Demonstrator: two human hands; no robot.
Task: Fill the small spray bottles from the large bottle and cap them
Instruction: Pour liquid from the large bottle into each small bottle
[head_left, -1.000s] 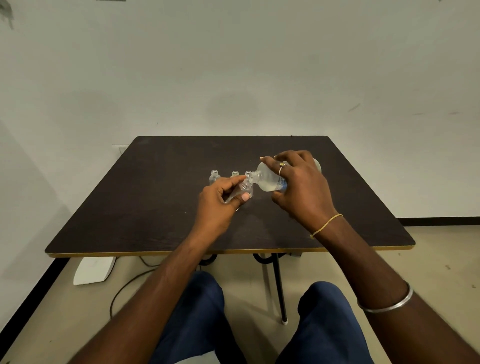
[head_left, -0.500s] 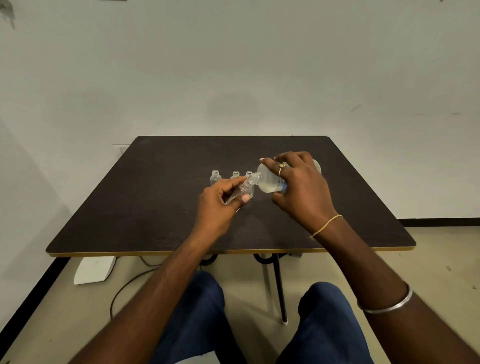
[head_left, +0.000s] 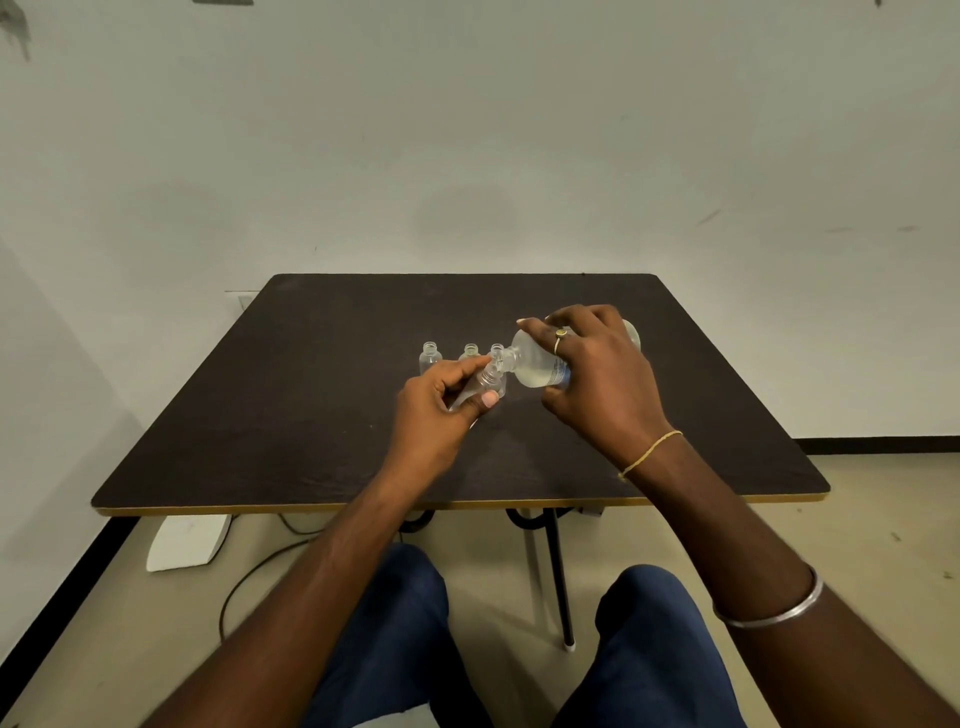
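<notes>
Gripping tilted small bottle (head_left: 480, 387), left hand (head_left: 439, 410); right hand (head_left: 597, 384) grips large bottle (head_left: 535, 364).

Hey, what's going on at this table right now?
A person seated at a dark table is filling a small spray bottle. The right hand grips the large bottle, tipped over with its mouth at the small one's neck. The left hand holds that bottle tilted toward it. Three more small bottles stand uncapped in a row just behind.

Dark tabletop (head_left: 311, 415) before me, against a pale wall (head_left: 467, 130); below its left corner lie a white wedge (head_left: 187, 540) and a cable (head_left: 249, 572).
</notes>
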